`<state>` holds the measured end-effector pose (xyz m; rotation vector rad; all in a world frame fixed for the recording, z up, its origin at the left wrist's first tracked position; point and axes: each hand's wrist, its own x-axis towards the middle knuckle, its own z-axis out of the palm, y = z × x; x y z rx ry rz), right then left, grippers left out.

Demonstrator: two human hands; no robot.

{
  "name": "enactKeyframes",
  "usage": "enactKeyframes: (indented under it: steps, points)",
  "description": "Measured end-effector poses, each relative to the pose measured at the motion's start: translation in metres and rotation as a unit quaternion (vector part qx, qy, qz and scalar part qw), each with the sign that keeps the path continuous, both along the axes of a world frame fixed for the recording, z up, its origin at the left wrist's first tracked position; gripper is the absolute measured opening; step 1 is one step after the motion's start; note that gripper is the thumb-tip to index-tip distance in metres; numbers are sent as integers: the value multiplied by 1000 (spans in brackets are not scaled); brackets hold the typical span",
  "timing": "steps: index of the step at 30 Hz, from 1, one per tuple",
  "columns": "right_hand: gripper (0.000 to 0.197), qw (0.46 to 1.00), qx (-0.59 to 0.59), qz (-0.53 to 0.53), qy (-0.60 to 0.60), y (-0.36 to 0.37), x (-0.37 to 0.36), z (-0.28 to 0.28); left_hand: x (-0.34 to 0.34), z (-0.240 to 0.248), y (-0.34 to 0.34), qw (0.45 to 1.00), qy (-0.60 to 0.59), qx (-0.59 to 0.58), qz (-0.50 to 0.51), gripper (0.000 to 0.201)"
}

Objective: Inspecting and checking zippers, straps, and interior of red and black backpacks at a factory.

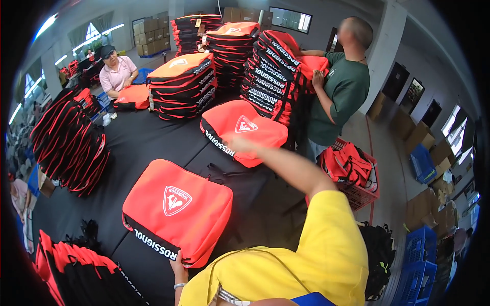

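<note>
In front of me a red-and-black zippered bag (pixel 176 209) lies flat on the black-covered table, with a white shield-shaped emblem on its front. My left hand (pixel 178 268) grips this bag's lower right corner, thumb on the black band. Farther off lies a second bag (pixel 250 132) of the same kind. My right arm stretches out to it, and my right hand (pixel 239 145) touches its near edge; the fingers are blurred, so their grip cannot be made out. Between the two bags, a thin black strap (pixel 219 171) rests on the table.
Tall bag stacks (pixel 181 86) stand at the back; more lean at the left (pixel 71 143) and near left (pixel 87 270). Across the table, one person (pixel 118 71) handles a bag; another in green (pixel 342 92) stands beside a stack. A red crate (pixel 357 196) holds bags.
</note>
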<state>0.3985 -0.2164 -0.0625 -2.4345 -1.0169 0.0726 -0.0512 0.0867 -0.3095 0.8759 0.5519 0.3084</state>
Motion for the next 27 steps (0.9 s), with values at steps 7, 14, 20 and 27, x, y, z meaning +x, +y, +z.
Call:
enactKeyframes:
  steps: [7,14,20,27]
  points:
    - [65,980,9,-167,-110,38,-232,-199,-5,3,3,1000,29,3,-4,42]
    - [61,987,8,-152,-58,10,-228,-187,-1,46,-11,997,67,3,-36,42]
    - [59,989,17,-145,-29,6,-232,-188,0,46,-11,997,56,27,-38,42]
    - [59,985,17,-170,-1,2,-244,-187,2,70,-15,991,103,43,-80,44]
